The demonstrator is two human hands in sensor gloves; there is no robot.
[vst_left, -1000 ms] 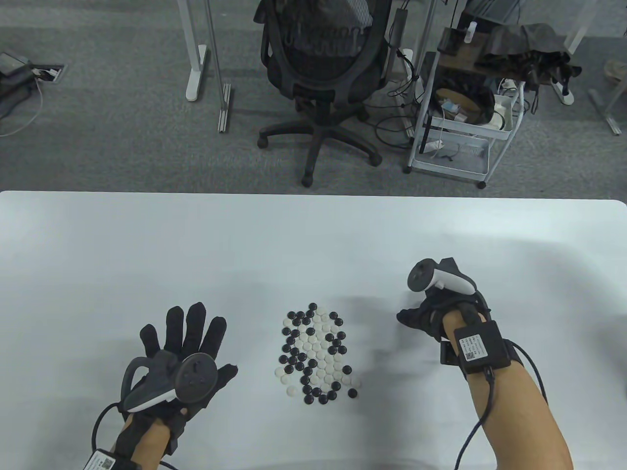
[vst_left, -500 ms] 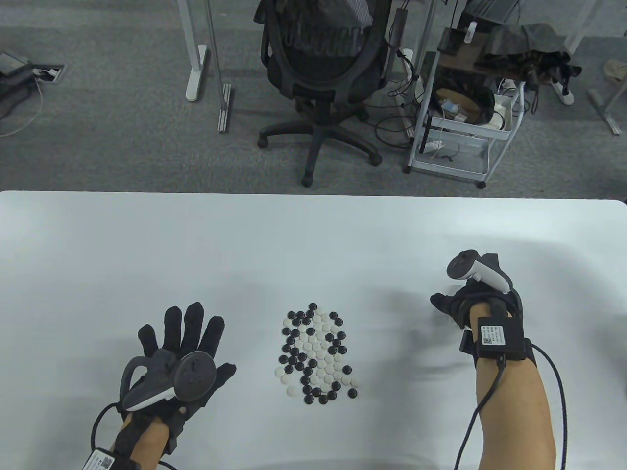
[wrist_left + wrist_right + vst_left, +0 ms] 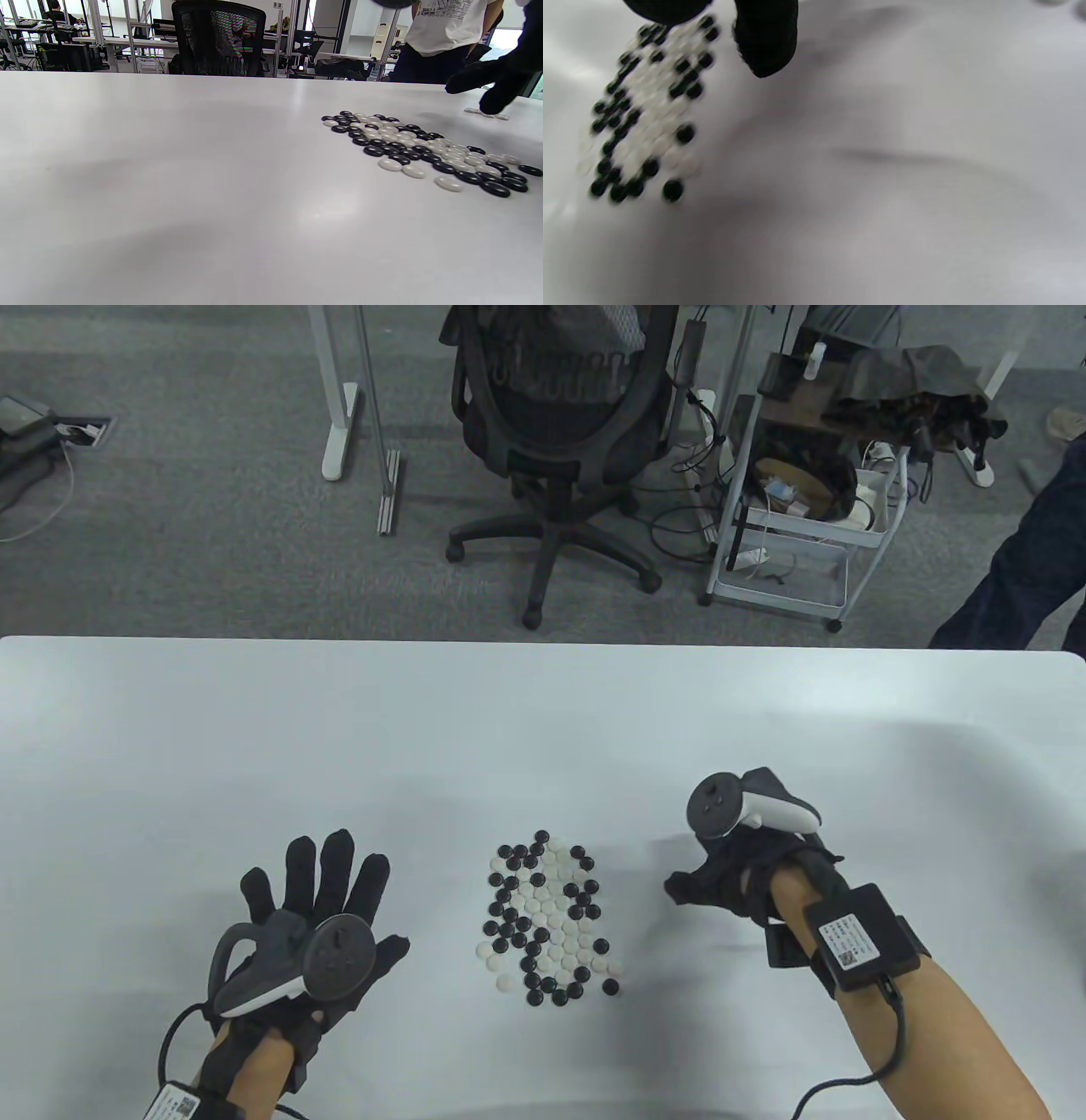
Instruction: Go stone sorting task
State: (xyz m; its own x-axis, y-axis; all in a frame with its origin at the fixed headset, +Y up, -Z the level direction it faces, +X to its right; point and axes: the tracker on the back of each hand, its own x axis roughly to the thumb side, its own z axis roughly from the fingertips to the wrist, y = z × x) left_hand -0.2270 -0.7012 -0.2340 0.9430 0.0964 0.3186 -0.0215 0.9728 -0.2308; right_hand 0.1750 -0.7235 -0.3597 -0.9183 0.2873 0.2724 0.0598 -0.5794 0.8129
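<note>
Now right hand [image 3: 734, 869] back beside stone cluster [image 3: 549, 918]; left hand [image 3: 316, 912] unmoved.

The stones [image 3: 420, 146] look glossy and smooth, black and white. The table [image 3: 339, 729] is smooth with a soft sheen. Both gloves are matt black cloth.

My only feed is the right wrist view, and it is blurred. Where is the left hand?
Observer: The left hand is palm down with its fingers spread, left of the stone pile, and touches no stone.
Operator: Are any stones set apart from the pile?
Observer: Yes. The left wrist view shows a few white stones lying apart on the table, beneath the right hand.
Operator: Is anyone else nearby?
Observer: A person stands at the table's far side.
</note>
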